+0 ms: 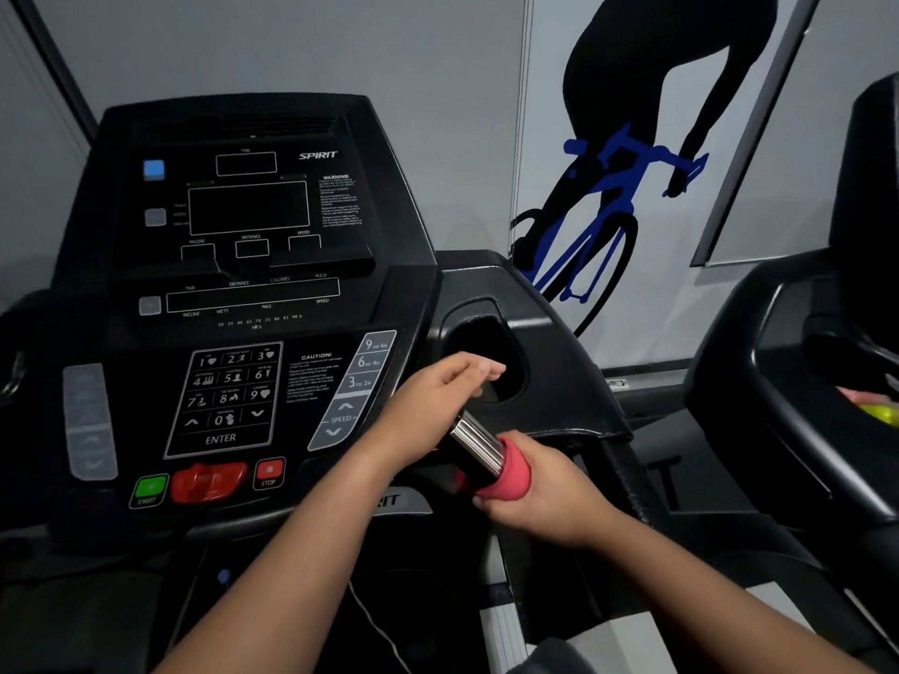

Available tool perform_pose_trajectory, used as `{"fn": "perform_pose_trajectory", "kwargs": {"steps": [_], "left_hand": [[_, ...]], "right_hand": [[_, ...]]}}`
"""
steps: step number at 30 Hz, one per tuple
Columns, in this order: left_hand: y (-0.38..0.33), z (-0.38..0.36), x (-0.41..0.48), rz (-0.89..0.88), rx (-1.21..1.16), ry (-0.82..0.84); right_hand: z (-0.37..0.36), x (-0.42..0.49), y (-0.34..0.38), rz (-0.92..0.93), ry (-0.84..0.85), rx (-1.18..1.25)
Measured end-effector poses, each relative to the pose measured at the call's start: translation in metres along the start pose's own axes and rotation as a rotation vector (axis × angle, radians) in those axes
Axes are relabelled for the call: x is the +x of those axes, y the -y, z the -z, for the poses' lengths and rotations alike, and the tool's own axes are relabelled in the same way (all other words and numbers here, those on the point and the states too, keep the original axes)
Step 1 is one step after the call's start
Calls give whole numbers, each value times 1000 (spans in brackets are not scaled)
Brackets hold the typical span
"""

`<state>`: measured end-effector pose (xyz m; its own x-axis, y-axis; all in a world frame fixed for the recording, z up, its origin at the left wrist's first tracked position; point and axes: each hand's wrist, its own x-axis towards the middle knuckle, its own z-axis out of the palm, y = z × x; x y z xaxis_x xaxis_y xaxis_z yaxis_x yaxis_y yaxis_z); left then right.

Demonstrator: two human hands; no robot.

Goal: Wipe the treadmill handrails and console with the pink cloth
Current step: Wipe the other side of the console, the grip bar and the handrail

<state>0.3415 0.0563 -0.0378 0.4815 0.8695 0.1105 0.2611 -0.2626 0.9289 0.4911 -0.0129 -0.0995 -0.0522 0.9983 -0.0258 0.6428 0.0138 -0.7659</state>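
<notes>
The black treadmill console (243, 294) fills the left and middle of the view, screens dark. A short handgrip with a shiny metal sensor (479, 445) juts out below its right side. My right hand (540, 493) grips this bar with the pink cloth (506, 467) wrapped round it. My left hand (438, 401) hovers just above the bar's upper end, fingers loosely extended toward the cup holder (491, 362), holding nothing. The right side handrail (627, 474) runs down beside my right hand.
A keypad (226, 398), speed buttons (355, 389), a red safety key (209, 481) and start and stop buttons lie on the console's lower face. A second treadmill (802, 381) stands at the right. A cyclist wall graphic (622, 177) is behind.
</notes>
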Motion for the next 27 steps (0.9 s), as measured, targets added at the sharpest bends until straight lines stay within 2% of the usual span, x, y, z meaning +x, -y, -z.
{"fn": "perform_pose_trajectory", "kwargs": {"steps": [4,9,11,15,18,20,21,24,27], "left_hand": [[3,0,0,-34,-76,-2],[7,-2,2,-73,-99,-36],[7,-2,3,-80,-81,-22],[6,-3,3,-71,-58,-27],[5,-5,1,-88,-53,-88],[4,-8,-3,-118,-116,-165],[3,-10,-4,-130,-149,-202],[3,-14,-7,-130,-200,-288],[3,-19,-7,-138,-223,-366]], "right_hand": [[1,16,33,47,13,19],[-14,23,64,182,-261,-187],[-13,15,45,208,-250,-180],[-7,-10,-9,28,-159,19],[-11,-2,-2,-146,-174,170],[-13,7,17,-255,-218,134],[-15,10,24,-250,-274,107],[-27,1,26,-77,-468,95],[-39,-6,-6,155,-635,69]]}}
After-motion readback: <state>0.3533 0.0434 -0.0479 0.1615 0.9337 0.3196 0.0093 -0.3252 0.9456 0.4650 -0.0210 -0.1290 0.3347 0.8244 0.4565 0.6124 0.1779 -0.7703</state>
